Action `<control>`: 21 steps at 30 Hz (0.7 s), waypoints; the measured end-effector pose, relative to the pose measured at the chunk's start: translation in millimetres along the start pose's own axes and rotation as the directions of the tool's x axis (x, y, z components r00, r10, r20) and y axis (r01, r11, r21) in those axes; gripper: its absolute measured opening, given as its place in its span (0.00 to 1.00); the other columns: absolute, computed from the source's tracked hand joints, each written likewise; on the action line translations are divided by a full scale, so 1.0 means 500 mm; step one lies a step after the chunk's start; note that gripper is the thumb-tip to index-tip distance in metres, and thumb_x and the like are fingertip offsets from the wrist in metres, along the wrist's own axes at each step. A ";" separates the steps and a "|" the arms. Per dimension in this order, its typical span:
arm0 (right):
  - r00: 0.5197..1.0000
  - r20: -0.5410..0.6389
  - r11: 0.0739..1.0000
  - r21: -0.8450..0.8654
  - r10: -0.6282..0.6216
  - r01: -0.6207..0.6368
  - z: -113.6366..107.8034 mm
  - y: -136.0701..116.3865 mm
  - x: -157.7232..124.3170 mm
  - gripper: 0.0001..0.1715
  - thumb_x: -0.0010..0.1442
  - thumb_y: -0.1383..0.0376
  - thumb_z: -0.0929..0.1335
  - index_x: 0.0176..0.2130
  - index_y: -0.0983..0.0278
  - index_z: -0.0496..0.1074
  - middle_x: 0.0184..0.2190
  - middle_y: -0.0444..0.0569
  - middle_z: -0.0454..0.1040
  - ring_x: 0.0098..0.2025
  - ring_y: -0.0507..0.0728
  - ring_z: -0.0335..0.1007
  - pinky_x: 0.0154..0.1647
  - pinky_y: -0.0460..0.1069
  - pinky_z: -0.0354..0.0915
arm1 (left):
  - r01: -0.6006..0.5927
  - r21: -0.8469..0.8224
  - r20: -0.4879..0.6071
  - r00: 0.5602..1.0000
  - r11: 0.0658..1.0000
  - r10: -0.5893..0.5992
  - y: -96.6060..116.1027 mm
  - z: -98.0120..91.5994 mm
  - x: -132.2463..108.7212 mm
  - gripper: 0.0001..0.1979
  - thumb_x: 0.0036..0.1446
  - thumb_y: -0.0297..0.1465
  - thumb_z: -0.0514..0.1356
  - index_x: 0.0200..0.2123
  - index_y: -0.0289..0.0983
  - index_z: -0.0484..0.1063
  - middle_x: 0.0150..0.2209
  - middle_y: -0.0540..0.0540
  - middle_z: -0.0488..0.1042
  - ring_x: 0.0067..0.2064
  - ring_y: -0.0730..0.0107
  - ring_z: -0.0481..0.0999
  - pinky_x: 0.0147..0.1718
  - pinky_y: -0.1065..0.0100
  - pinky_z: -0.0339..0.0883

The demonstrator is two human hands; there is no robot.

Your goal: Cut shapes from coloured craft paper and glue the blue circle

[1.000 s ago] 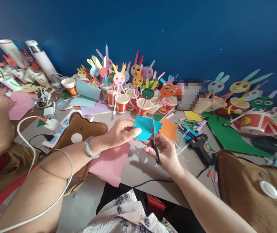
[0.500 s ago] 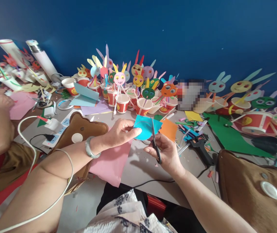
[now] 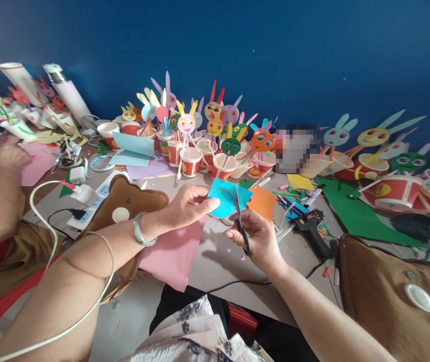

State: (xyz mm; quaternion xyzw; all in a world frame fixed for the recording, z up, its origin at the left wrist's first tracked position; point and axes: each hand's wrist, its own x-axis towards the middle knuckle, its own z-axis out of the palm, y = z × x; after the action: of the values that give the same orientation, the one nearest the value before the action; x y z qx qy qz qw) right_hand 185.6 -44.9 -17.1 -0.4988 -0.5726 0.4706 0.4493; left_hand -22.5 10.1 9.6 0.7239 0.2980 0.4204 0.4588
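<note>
Pinching a sheet of blue paper (image 3: 221, 201) between thumb and fingers, the left hand (image 3: 190, 206) holds it above a gray table (image 3: 215, 261); the right hand (image 3: 262, 240), closed around the handles of scissors (image 3: 242, 232), has the blades across its right side. Red-and-white paper cups (image 3: 191, 163) topped with rabbit faces (image 3: 186, 123) stand behind.

Pale grey-green, polished, stone-like round bangle (image 3: 137, 230) on left wrist (image 3: 159, 224), at 8 o'clock of view. Loose white cloth top (image 3: 195, 337), dark-blue flower print, crinkled folds, at 6 o'clock. Black cloth trousers (image 3: 170, 304) at 7 and 5 o'clock.
</note>
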 end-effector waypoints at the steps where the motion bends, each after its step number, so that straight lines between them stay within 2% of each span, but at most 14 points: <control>1: 1.000 -0.003 1.000 0.004 0.002 -0.002 0.000 0.001 0.000 0.34 0.35 0.46 0.83 0.31 0.62 0.71 0.19 0.41 0.70 0.21 0.51 0.63 0.24 0.46 0.57 | 0.000 -0.006 -0.009 1.000 1.000 0.000 0.001 0.001 0.001 0.24 0.61 0.47 0.59 0.22 0.36 0.61 0.23 0.51 0.60 0.27 0.75 0.60 0.25 0.72 0.59; 6: 1.000 -0.001 0.999 0.026 0.021 -0.021 0.002 0.001 0.001 0.34 0.35 0.47 0.83 0.32 0.63 0.71 0.19 0.40 0.69 0.21 0.50 0.61 0.23 0.46 0.56 | 0.010 -0.028 -0.046 0.999 1.000 -0.011 0.003 0.005 0.002 0.25 0.61 0.49 0.59 0.22 0.36 0.63 0.23 0.50 0.60 0.28 0.74 0.61 0.26 0.72 0.60; 11: 0.999 0.013 0.999 0.036 0.033 -0.033 0.000 0.000 -0.002 0.34 0.35 0.47 0.83 0.33 0.63 0.72 0.19 0.41 0.70 0.22 0.50 0.62 0.24 0.46 0.57 | 0.037 -0.013 0.005 0.999 0.999 -0.037 0.006 0.007 -0.001 0.24 0.61 0.47 0.60 0.21 0.35 0.64 0.23 0.51 0.60 0.28 0.75 0.60 0.27 0.72 0.59; 18: 0.999 0.043 0.999 0.021 0.028 -0.029 0.001 -0.002 -0.003 0.33 0.38 0.47 0.83 0.34 0.62 0.71 0.20 0.41 0.71 0.23 0.51 0.63 0.23 0.46 0.60 | 0.038 -0.008 0.020 0.999 0.999 -0.038 0.009 0.007 -0.003 0.24 0.62 0.44 0.61 0.21 0.35 0.63 0.23 0.51 0.59 0.28 0.75 0.58 0.27 0.71 0.57; 21: 0.998 0.055 1.000 0.012 0.027 -0.027 0.000 -0.004 -0.004 0.33 0.39 0.47 0.82 0.35 0.62 0.71 0.21 0.42 0.72 0.23 0.51 0.64 0.23 0.46 0.60 | 0.041 -0.006 0.039 0.998 0.999 -0.041 0.012 0.007 -0.002 0.22 0.63 0.45 0.60 0.23 0.34 0.67 0.23 0.51 0.61 0.28 0.75 0.60 0.27 0.71 0.58</control>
State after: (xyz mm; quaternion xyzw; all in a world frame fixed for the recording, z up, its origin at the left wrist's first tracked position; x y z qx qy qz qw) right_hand 185.6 -47.1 -15.1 -0.4907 -0.5748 0.4936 0.4303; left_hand -19.9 5.3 14.0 0.7240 0.3024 0.3979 0.4755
